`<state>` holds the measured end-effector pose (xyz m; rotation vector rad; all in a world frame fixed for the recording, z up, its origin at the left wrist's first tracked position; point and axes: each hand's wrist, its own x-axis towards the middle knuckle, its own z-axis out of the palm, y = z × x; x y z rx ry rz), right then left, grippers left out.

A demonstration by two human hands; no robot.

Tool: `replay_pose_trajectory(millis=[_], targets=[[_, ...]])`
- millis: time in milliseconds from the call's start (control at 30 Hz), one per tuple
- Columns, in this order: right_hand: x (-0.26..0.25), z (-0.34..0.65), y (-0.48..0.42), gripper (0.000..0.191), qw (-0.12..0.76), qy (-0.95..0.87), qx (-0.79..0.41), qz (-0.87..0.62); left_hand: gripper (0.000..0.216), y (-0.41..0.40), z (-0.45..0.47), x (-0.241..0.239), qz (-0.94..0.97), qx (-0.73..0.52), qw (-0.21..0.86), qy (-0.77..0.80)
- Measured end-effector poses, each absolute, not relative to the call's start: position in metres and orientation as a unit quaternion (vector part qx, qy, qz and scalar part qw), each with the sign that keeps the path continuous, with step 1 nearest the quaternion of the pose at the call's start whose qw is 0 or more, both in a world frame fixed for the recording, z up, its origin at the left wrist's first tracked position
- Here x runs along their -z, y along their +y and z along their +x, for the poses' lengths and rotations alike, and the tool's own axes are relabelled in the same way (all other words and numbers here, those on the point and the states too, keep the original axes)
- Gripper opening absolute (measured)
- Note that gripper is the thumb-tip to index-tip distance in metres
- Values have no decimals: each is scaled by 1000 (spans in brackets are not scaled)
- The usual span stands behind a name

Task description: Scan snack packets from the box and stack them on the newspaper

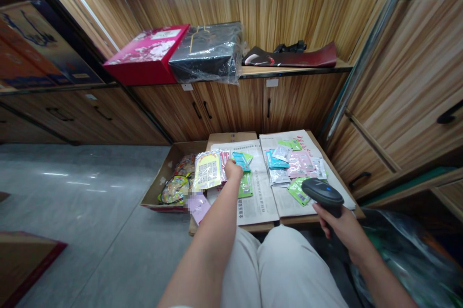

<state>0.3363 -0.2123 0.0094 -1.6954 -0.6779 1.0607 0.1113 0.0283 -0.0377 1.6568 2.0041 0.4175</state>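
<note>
My left hand [232, 169] reaches forward over the newspaper [258, 192], fingers closed round a small teal packet [240, 160]. Beside it lie a yellow printed pouch [207, 169] and a green packet [246, 185]. My right hand [338, 223] grips a dark barcode scanner [321, 193], held above the near right corner of the paper. Several small packets [292, 166], teal, pink, green and silver, are spread on the right half of the newspaper. My knees in pale trousers sit just under both arms.
An open cardboard box [164, 178] with colourful bags stands on the floor at left. A red box [146, 57], a plastic-wrapped dark box [208, 52] and a dark red bag [292, 56] lie on the wooden shelf. Wooden cabinets close in behind and right.
</note>
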Motion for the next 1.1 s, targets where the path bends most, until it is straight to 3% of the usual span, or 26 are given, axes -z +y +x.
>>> replay_pose_trajectory(millis=[267, 433, 600, 867, 1100], targets=[[-4, 337, -210, 42, 493, -274, -425, -708, 35, 20, 112, 22, 689, 11, 88, 719], [3, 336, -204, 39, 496, -279, -427, -702, 36, 16, 121, 27, 805, 57, 129, 577], [12, 332, -191, 39, 516, -271, -430, -690, 33, 17, 123, 32, 806, 101, 132, 568], [10, 339, -168, 35, 536, -282, -391, -693, 31, 13, 136, 20, 815, 90, 89, 566], [9, 365, -165, 37, 562, -254, -354, -703, 27, 8, 174, 17, 828, 10, 118, 548]])
